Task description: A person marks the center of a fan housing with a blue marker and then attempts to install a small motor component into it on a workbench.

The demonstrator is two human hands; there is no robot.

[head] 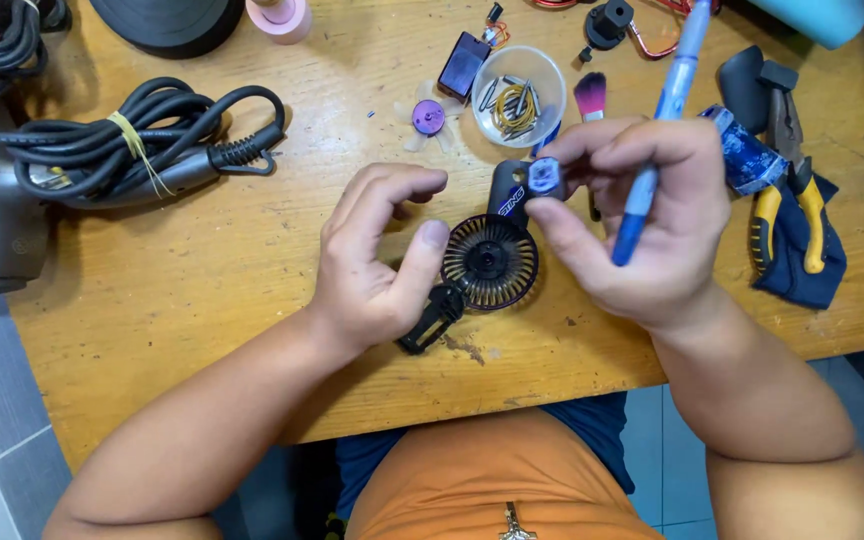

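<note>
Fan (490, 262), small and black, lies at centre frame on the table (202, 290). Left hand (377, 260) steadies its grille, thumb touching. Right hand (642, 220) pinches a small motor (544, 176) and holds a blue pen (657, 130). Reassembly appears underway; seating the motor likely needs careful alignment.

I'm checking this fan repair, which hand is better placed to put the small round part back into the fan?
The right hand, probably: its fingertips already pinch the small round part just above the black fan grille, with a blue pen tucked alongside. The left hand only steadies the grille's edge.
</note>
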